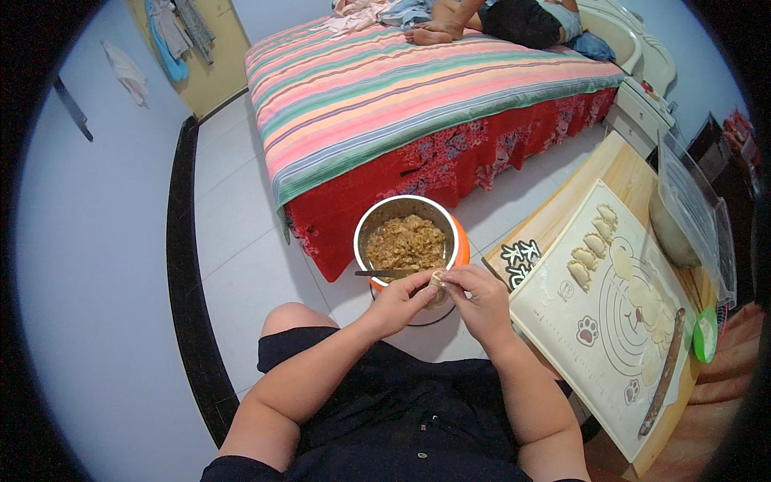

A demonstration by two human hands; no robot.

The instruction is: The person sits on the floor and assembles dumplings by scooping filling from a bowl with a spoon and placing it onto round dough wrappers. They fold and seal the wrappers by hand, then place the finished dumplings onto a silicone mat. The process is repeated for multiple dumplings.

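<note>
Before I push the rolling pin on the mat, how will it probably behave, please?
The rolling pin looks slim and rounded, so it would probably roll. Its long, wood-like body suggests it should stay stiff when lifted.

Pale blue wall [104, 249] filled left of frame, black baseboard [185, 273] at its foot. White floor tiles [237, 193] spread through middle. Striped bed [418, 100] stood at top centre, white nightstand [634, 119] upper right, yellowish door [225, 68] upper left.

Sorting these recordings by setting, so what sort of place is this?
Most likely a bedroom in a home: there is a striped-covered bed, a white bedside cabinet beside it, and hanging clothes in the far corner.
</note>
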